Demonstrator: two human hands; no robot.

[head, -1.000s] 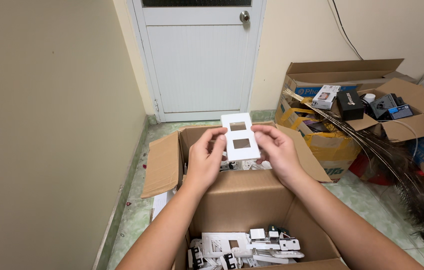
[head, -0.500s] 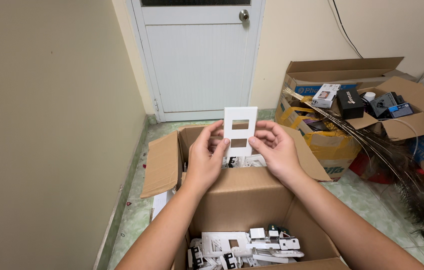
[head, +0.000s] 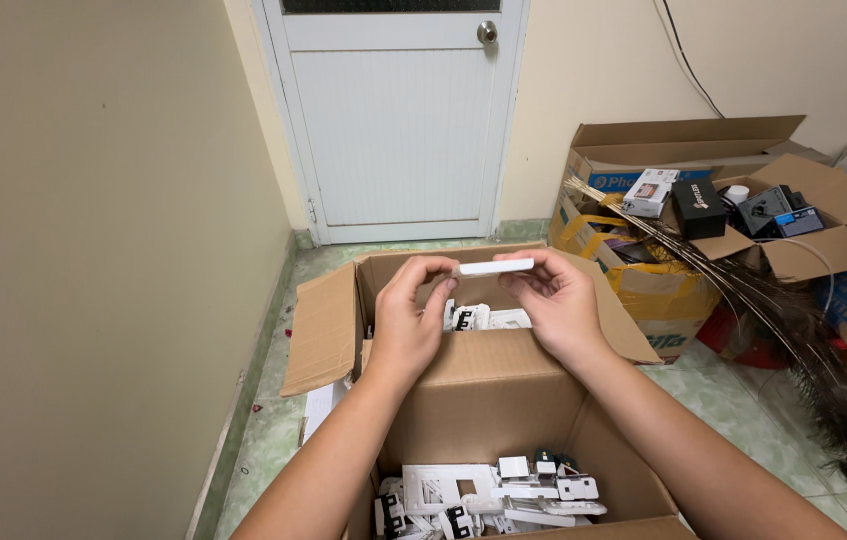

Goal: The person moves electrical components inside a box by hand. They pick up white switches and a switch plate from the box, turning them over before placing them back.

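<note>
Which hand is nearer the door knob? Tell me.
Right. The right hand lies almost straight below the door knob; the left hand is farther off to the left.

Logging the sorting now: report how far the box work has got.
Done: nothing shows as set aside. In hand: left hand and right hand hold one white plate edge-on above the cardboard box. Left: a heap of white parts lies in it.

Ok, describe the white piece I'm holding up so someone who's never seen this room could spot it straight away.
Find the white door, then the open cardboard box on the floor before it. Above the box's far end, the left hand and right hand pinch a thin flat white plate, seen edge-on. Unlike the white parts lying loose in the box, it is held in the air.
</note>
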